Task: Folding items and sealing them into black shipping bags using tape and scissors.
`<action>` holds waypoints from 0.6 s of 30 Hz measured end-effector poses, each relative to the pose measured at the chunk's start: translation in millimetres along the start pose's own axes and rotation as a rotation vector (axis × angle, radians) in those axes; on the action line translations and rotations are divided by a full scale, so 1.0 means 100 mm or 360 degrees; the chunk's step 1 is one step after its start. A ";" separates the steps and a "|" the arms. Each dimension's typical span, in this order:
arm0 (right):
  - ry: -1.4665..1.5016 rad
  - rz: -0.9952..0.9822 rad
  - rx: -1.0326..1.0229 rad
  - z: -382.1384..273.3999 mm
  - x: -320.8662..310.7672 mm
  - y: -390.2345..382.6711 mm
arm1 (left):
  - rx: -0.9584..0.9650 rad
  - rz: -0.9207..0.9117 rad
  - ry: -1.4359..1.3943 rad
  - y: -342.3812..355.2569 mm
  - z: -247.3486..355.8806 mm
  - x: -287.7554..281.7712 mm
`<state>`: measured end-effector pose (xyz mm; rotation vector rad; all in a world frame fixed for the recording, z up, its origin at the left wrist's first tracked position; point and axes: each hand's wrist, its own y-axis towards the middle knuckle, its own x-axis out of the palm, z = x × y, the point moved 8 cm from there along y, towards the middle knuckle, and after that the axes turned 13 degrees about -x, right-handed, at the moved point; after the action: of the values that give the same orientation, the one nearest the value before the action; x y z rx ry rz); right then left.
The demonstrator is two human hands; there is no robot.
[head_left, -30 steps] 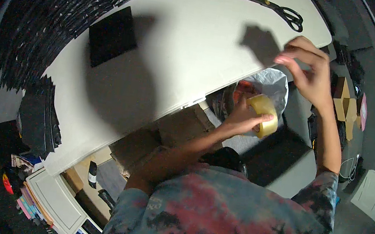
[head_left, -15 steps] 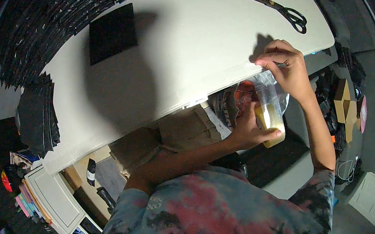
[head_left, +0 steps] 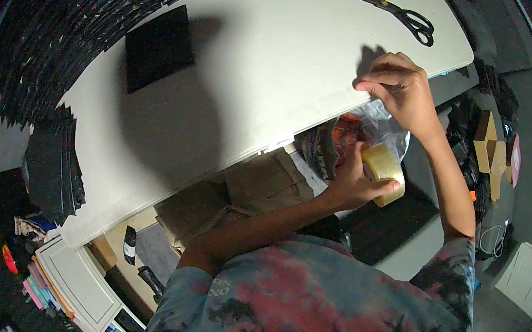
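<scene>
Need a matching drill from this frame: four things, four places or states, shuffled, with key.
Things:
1. scissors
2. black square sheet
3. tape roll
4. right hand

Places or states:
A. held in the left hand, below the table edge
B. lying flat on the white table, left part
C. pinching something clear at the table's near edge
D. lying at the table's far right corner

Pairs: 1-D, 2-B, 3-A, 4-C

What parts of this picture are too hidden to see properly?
Head view:
- Clear bag: contents blurred, partly behind right hand.
- Tape roll: partly covered by left hand.
- Space under the white table: blocked by the tabletop.
- Black stacks: too dark to identify.
</scene>
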<state>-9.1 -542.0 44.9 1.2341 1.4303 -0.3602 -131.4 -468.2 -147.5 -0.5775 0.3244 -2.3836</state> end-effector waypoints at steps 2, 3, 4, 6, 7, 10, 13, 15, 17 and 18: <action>-0.0142 0.0279 0.0099 0.09 -0.09 -0.02 | -0.0013 -0.0049 -0.0086 0.00 0.02 0.03; -0.0147 0.0281 0.0104 0.14 -0.10 -0.01 | 0.0031 -0.0022 -0.0081 -0.02 0.08 0.01; -0.0036 0.0150 0.0366 0.34 -0.05 -0.02 | 0.0076 0.0004 -0.0075 -0.03 0.14 0.00; 0.0076 0.0020 0.0623 0.51 0.01 -0.04 | 0.0073 0.0014 -0.0058 0.00 0.08 -0.02; 0.0109 -0.0018 0.0578 0.50 0.03 0.00 | 0.0070 0.0031 -0.0044 0.02 0.05 -0.04; 0.0285 0.0028 0.0599 0.48 0.06 -0.06 | 0.0305 0.0103 0.0091 0.02 0.24 -0.16; 0.0241 0.0070 0.0463 0.33 0.01 -0.10 | 0.0354 0.0145 0.0444 -0.11 0.54 -0.23; -0.0011 -0.0018 0.0387 0.26 0.02 -0.09 | 0.0376 0.0165 0.0538 -0.07 0.66 -0.29; 0.0150 -0.0062 0.0438 0.27 0.03 -0.05 | 0.0367 0.0198 0.0705 -0.09 0.72 -0.33; 0.0313 -0.0102 0.0460 0.27 0.04 0.01 | 0.0370 0.0199 0.0706 -0.07 0.73 -0.36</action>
<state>6.8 -560.9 33.8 1.4916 1.6294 -0.5144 -75.2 -445.5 -93.3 0.0814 0.2583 -2.3654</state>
